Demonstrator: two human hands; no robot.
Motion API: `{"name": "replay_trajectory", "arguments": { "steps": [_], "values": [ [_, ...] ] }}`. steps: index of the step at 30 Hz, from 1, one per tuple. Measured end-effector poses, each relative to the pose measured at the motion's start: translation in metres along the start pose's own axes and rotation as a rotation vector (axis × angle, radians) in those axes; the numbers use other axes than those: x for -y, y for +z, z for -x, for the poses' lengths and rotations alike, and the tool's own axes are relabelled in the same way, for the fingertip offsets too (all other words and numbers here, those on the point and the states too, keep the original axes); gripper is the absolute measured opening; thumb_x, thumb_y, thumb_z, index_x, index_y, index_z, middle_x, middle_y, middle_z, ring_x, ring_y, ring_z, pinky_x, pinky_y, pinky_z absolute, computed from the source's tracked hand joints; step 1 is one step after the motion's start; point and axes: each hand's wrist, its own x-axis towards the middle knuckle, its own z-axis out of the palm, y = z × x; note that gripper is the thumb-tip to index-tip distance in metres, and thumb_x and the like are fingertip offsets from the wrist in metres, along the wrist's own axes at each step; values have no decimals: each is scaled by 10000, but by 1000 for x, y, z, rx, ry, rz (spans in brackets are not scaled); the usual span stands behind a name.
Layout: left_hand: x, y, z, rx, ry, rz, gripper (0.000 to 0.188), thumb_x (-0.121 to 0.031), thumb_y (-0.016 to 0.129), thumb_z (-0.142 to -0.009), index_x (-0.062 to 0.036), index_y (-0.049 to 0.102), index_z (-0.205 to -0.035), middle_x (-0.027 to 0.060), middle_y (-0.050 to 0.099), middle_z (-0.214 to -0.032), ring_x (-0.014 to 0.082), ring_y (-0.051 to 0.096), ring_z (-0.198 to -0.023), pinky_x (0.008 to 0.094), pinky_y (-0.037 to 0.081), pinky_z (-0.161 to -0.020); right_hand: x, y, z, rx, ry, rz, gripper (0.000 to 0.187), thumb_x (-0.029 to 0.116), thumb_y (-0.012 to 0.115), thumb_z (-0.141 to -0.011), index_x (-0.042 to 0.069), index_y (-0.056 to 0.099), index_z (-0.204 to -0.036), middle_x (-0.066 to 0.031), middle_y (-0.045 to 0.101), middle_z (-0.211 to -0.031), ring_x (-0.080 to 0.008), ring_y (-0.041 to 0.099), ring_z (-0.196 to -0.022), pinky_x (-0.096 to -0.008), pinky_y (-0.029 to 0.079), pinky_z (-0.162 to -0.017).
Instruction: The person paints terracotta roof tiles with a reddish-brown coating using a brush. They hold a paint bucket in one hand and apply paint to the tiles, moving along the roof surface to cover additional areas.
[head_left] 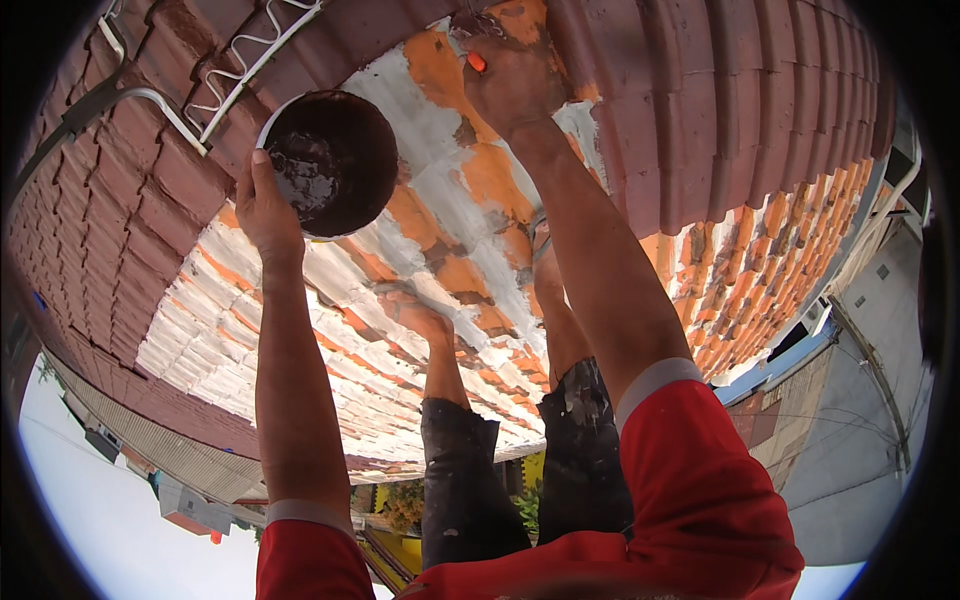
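My left hand (270, 212) grips the near-left side of a round paint bucket (355, 165), thumb up along its wall. Dark maroon paint coats the inside, with a wet, shiny pool at the bottom. Farther up and to the right, my right hand (518, 88) is closed round a paintbrush, whose orange handle end (476, 62) pokes out of the fist. The bristles are mostly hidden by the hand, low over roof tiles patched orange and grey-white (435, 70). Dark wet paint shows on the tiles just beyond the hand.
Maroon-painted tiles (650, 110) lie to the right and far left. Unpainted orange and whitish tiles (290, 340) slope down toward me. A white metal frame (245, 85) rests at the upper left. My bare feet (415, 316) stand on the tiles. Neighbouring roofs (830, 420) lie beyond the edge.
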Motion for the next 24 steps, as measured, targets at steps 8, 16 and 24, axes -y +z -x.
{"name": "replay_trajectory", "arguments": {
  "steps": [8,16,24],
  "values": [
    [-3,-6,-2,17,16,51,585,-509,649,-1091,7,704,-1362,126,725,-1261,228,702,-1103,375,597,-958,-1,0,11,-169,-333,-83,315,14,731,-808,106,793,-1103,-87,801,-1088,-311,751,-991,-425,634,-853],
    [0,-3,-7,23,50,-26,640,-534,631,-1090,13,693,-1416,140,707,-1333,250,664,-1189,389,536,-1058,3,9,15,-164,-395,0,384,-42,731,-749,105,781,-1100,-56,783,-1181,-310,731,-1038,-405,630,-867],
    [-4,-4,-6,20,35,-96,649,-548,613,-1090,0,699,-1428,153,703,-1355,256,658,-1210,386,522,-1066,-6,-5,5,-129,-449,-105,414,-8,737,-784,141,771,-1169,-42,785,-1212,-290,740,-1079,-405,630,-913]
  ]
}}
